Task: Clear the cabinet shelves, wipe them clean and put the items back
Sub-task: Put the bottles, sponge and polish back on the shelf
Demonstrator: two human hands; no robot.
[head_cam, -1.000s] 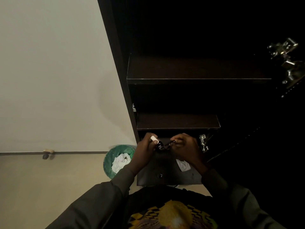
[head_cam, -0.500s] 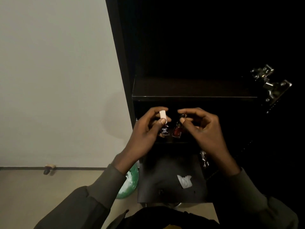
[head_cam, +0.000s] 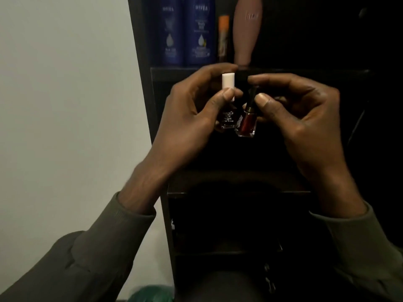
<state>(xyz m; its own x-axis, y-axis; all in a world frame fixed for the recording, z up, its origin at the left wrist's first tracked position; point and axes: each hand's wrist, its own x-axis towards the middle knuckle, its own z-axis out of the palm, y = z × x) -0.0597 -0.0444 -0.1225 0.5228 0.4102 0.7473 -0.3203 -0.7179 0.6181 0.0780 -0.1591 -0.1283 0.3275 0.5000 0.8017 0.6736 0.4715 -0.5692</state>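
Note:
My left hand [head_cam: 189, 118] pinches a small dark nail polish bottle with a white cap [head_cam: 228, 83] by its cap, thumb in front. My right hand [head_cam: 301, 120] pinches a red nail polish bottle [head_cam: 246, 123] by its dark cap. Both bottles hang side by side, almost touching, in front of the dark cabinet just below the edge of a shelf [head_cam: 283, 73]. On that shelf stand two blue Nivea bottles [head_cam: 185, 33], a thin orange tube [head_cam: 223, 33] and a brownish bottle [head_cam: 244, 33].
A lower shelf [head_cam: 239, 184] lies under my hands, with darker compartments below it. The cabinet's left side panel [head_cam: 139, 62] meets a pale wall [head_cam: 65, 83]. A green bin [head_cam: 152, 293] peeks in at the bottom edge.
Both hands have lifted the two small bottles from low in front of the cabinet up to the upper shelf edge. The view has tilted upward, revealing the bottles on that shelf.

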